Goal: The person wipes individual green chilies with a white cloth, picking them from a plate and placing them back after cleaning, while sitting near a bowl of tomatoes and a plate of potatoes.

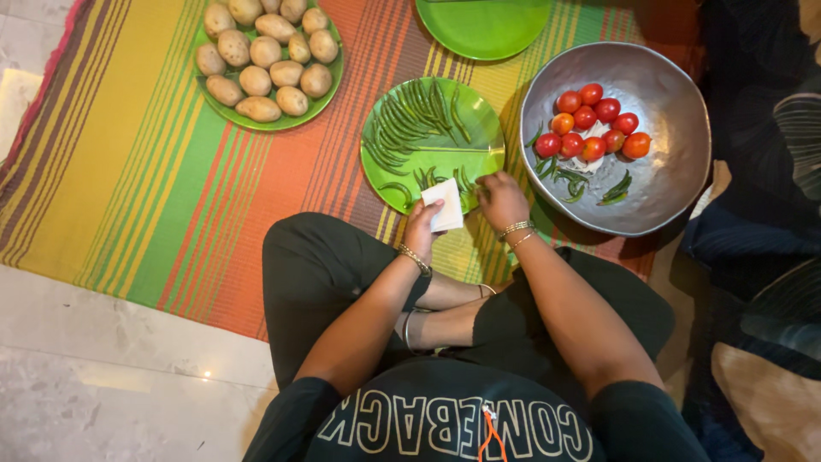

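I sit cross-legged on a striped mat. My left hand [422, 228] holds a small white folded cloth or paper [445, 205] over the near edge of a green plate [483, 128] that carries many green chillies [410, 120]. My right hand [502, 200] rests at the same plate's near right rim, fingers curled on a chilli there. To the right stands a large grey metal bowl [667, 171] with red tomatoes [593, 128] and a few chillies inside.
A green plate of potatoes [265, 60] lies at the far left on the striped mat [128, 171]. Another green plate [485, 26] sits at the top edge. Dark patterned fabric [761, 214] lies on the right. Pale tiled floor [103, 368] is on the near left.
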